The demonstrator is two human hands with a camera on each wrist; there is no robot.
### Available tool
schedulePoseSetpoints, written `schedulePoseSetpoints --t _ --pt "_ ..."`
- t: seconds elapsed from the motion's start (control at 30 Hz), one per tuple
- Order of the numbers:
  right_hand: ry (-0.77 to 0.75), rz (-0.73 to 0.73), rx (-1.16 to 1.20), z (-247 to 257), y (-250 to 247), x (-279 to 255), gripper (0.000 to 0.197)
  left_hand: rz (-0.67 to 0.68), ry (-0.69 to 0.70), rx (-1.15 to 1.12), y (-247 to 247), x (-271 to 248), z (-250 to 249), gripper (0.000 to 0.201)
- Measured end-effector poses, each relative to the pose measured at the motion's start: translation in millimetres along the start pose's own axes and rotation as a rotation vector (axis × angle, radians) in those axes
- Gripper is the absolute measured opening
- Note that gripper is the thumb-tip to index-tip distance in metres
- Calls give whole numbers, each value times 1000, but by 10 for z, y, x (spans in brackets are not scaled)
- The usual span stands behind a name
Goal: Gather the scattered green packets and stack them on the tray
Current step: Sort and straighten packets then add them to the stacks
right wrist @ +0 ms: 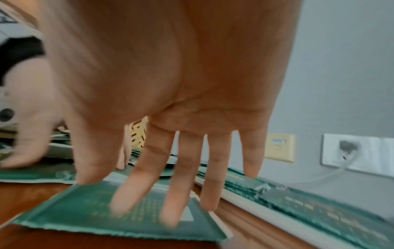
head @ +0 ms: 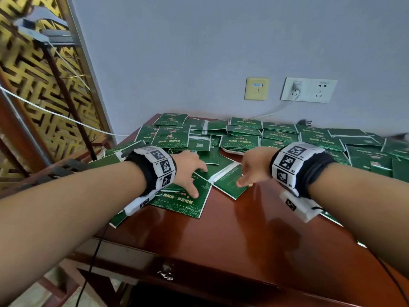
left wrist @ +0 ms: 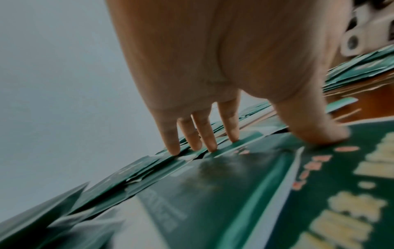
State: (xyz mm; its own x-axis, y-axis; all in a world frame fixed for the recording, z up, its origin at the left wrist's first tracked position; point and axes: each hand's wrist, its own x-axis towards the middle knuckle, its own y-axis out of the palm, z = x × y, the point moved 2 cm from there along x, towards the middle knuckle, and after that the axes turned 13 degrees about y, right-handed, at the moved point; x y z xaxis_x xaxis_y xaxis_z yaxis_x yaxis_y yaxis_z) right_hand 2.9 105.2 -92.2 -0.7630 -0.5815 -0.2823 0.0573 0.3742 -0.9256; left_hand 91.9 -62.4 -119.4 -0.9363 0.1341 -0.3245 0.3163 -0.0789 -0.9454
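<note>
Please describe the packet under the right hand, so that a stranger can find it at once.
Start at the glossy red-brown wooden desk. Near its bare middle, the right hand reaches over one flat green foil packet. Unlike its neighbours, it shows small print with a white strip, not large gold characters.

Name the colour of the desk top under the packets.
Glossy reddish-brown desk top, clearest in the head view.

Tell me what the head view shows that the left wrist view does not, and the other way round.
Only the head view shows the right hand over a packet, the wall sockets, the tray's pale rim under stacked packets, and the table's drawer lock.

Only the left wrist view shows the fingertips pressing the packets' edges.

Both show the left hand, spread on green packets, and the brown table.
</note>
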Motion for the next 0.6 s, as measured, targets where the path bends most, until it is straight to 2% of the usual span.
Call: schedulePoseSetpoints --t 0.07,0.17,0.23,0.3,0.4,0.5,0.6 --pt "39 -16 6 -17 65 56 60 76 3 13 29 26 -66 109" --pt "89 28 90 30 150 158 76 97 -19 -1 35 43 -92 120" --pt "102 25 132 81 160 205 71 108 -22 -14 34 45 -112 119" --pt "110 6 145 110 166 244 57 131 -8 -28 43 46 -138 117" --pt "143 45 122 96 168 235 54 116 36 -62 30 55 -186 114" --pt "181 163 144 -15 195 186 63 70 86 -96 11 94 -278 109" --pt "220 196 153 -148 215 114 69 25 122 -118 9 156 -403 111"
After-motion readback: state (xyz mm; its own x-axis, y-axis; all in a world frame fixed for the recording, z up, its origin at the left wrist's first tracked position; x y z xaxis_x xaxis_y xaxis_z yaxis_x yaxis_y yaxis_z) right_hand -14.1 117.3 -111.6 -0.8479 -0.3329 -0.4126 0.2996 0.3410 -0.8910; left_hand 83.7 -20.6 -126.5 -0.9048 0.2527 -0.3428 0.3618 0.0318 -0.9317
